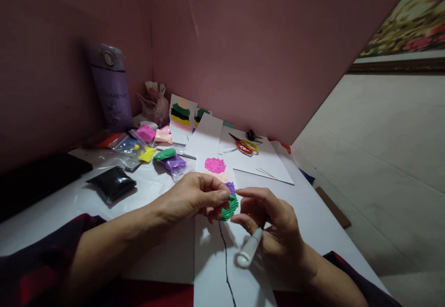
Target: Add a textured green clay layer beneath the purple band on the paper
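Observation:
On the white paper sheet lie dabs of clay: pink, pale peach, purple and green. A thin black line runs down the sheet from the green dab. My left hand has its fingers pinched together at the green clay's left edge. What the pinch holds I cannot make out. My right hand is closed round a white pen-like tool, its fingertips right beside the green clay.
Bags of coloured clay and a black bag lie at the left. A purple flask stands at the back wall. Red-and-yellow scissors rest on white sheets behind. Striped clay cards lean near the wall. The table edge runs along the right.

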### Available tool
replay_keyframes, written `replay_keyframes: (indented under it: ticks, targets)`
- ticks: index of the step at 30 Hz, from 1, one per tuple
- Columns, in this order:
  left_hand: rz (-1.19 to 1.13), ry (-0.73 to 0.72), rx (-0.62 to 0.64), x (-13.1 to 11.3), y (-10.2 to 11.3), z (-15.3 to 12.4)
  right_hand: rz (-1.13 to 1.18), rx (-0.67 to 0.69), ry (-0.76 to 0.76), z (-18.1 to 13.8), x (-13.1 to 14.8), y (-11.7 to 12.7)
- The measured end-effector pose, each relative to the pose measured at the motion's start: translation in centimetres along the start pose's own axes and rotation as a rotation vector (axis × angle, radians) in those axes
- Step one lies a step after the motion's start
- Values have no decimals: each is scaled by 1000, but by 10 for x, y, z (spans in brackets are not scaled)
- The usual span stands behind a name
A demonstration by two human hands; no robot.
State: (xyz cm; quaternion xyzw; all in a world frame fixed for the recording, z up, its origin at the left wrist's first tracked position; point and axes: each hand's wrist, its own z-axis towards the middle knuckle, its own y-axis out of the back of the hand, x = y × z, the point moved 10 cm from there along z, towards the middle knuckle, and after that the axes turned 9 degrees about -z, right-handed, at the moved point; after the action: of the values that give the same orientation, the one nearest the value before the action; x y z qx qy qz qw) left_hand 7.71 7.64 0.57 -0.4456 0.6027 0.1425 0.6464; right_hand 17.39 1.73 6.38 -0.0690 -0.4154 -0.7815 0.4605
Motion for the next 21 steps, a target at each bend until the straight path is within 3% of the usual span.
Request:
replay_keyframes:
  ticks: [6,21]
  targets:
    - [44,30,31,11,-6,4,-133,-12,106,2,18,4]
    - [10,24,38,13,-7,6,-168,-56,102,4,10,5]
